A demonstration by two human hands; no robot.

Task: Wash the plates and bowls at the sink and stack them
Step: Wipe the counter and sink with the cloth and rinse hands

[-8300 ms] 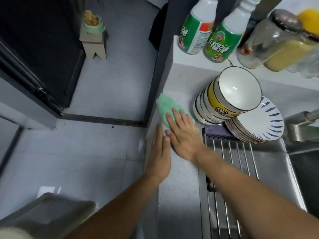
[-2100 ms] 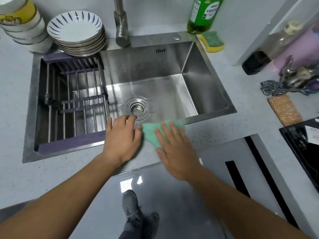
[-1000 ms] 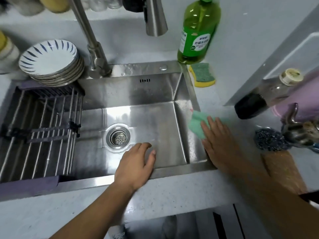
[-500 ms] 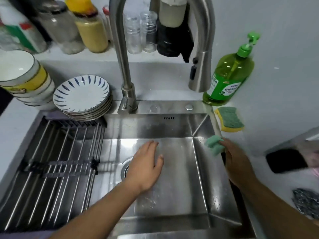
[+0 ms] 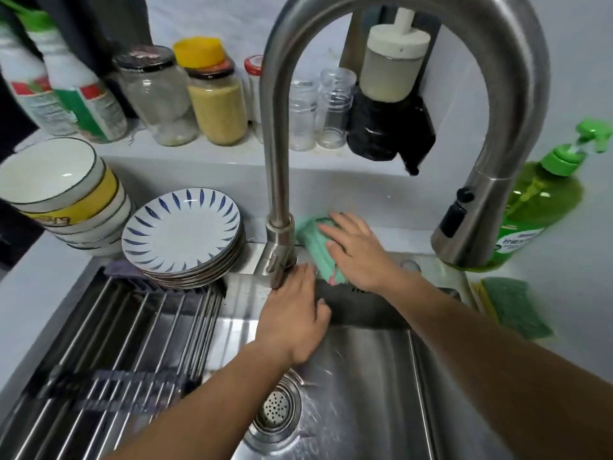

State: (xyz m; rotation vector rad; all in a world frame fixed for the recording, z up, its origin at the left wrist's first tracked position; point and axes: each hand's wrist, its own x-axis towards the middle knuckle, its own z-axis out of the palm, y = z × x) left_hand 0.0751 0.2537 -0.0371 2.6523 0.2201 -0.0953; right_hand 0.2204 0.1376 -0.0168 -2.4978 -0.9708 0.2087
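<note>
A stack of white plates with blue dashes (image 5: pixel 181 234) stands at the sink's back left corner, beside a stack of bowls (image 5: pixel 63 194) with a yellow band. My right hand (image 5: pixel 356 249) presses a green cloth (image 5: pixel 315 249) flat on the ledge behind the steel sink (image 5: pixel 365 376), just right of the faucet base (image 5: pixel 277 257). My left hand (image 5: pixel 293 318) rests with relaxed fingers on the sink's back rim by the faucet base, holding nothing.
A tall faucet arches overhead, its spray head (image 5: pixel 471 220) hanging at the right. A metal drying rack (image 5: pixel 116 353) covers the sink's left part. A green soap bottle (image 5: pixel 537 207) and a sponge (image 5: pixel 510 305) sit at the right. Jars and bottles line the back shelf.
My right hand has slid the cloth from the sink's right edge to the back ledge beside the faucet. My left hand has moved from over the basin up to the back rim.
</note>
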